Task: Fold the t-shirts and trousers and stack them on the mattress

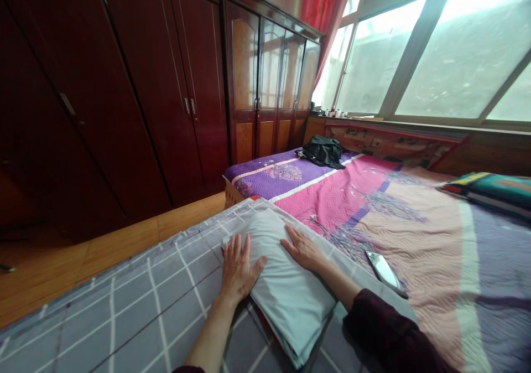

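A folded pale grey-blue cloth [286, 290] lies on the grey checked sheet [136, 306] in front of me. Along its left edge a strip of red shows underneath. My left hand [239, 268] rests on the cloth's left side, fingers stretched out and thumb spread to the right. On the far right side of the cloth lies my right hand [303, 248], flat with its fingers extended. Neither hand grips anything; both press on the cloth's surface. What lies inside the folds is hidden.
A phone [385, 273] lies right of my right forearm on the multicoloured quilt [332, 190]. Farther back is a heap of black clothing [321, 151]. A striped pillow [493, 193] sits at the right. Dark red wardrobes [141, 85] line the left, beyond a strip of wooden floor [108, 251].
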